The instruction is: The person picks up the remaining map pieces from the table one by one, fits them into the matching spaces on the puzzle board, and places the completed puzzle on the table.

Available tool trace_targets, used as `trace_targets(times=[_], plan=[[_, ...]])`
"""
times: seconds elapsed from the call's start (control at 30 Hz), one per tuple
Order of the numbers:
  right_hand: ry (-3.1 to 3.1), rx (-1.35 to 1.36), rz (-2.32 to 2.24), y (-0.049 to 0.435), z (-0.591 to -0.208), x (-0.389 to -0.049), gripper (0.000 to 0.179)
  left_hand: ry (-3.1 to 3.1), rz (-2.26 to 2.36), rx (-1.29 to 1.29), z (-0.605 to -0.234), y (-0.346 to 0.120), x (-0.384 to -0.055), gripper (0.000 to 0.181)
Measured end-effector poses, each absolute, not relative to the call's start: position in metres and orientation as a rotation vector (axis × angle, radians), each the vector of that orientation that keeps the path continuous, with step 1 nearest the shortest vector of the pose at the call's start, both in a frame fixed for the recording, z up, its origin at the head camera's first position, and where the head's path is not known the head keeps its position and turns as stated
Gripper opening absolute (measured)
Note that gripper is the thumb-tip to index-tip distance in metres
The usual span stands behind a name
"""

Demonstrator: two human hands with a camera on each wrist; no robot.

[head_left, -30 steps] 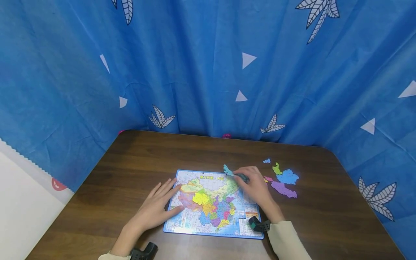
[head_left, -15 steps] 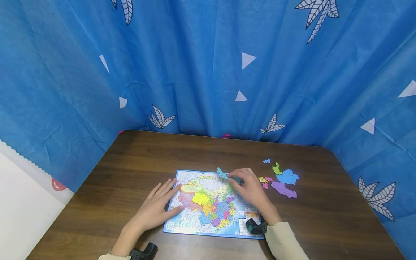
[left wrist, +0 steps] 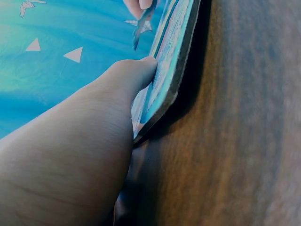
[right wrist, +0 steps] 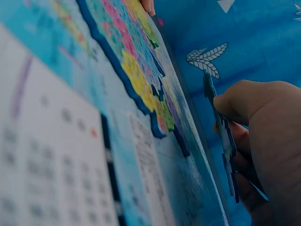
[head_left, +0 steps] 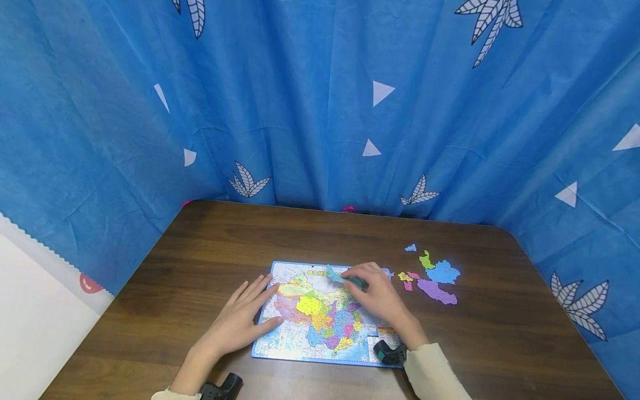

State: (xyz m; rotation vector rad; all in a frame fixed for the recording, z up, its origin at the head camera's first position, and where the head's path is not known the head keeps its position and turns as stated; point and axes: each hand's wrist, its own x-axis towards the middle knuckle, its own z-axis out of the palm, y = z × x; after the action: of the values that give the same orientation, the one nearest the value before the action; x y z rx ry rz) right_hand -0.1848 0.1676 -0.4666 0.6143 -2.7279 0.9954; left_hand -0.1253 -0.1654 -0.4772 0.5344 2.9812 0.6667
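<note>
A map puzzle board (head_left: pixel 280 347) of China lies on the table, many coloured pieces fitted on it. My left hand (head_left: pixel 245 319) rests with spread fingers on the board's left edge; in the left wrist view its thumb (left wrist: pixel 141 70) lies on the board's surface. My right hand (head_left: pixel 375 294) pinches a long teal puzzle piece (head_left: pixel 334 274) between thumb and fingers, over the upper part of the board. The right wrist view shows that puzzle piece (right wrist: pixel 223 134) edge-on, raised off the board. Part of it is hidden behind the fingers.
Loose puzzle pieces lie right of the board: a blue one (head_left: pixel 443 272), a purple one (head_left: pixel 437 291), a green one (head_left: pixel 426 260), a small blue one (head_left: pixel 410 248) and small yellow and pink ones. A blue curtain (head_left: pixel 320 111) hangs behind the wooden table (head_left: pixel 225 233).
My right hand has moved left and slightly down with the teal piece, from the board's top right corner to over its upper middle. The left hand has stayed in place.
</note>
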Motion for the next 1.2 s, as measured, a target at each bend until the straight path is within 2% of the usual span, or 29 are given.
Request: trace_targets(times=[1.2], plan=[[-2.86, 0.755, 1.025, 0.15, -0.472, -0.174, 0.025, 2.979, 0.692, 0.547, -0.476, -0.166, -0.124, 0.076]])
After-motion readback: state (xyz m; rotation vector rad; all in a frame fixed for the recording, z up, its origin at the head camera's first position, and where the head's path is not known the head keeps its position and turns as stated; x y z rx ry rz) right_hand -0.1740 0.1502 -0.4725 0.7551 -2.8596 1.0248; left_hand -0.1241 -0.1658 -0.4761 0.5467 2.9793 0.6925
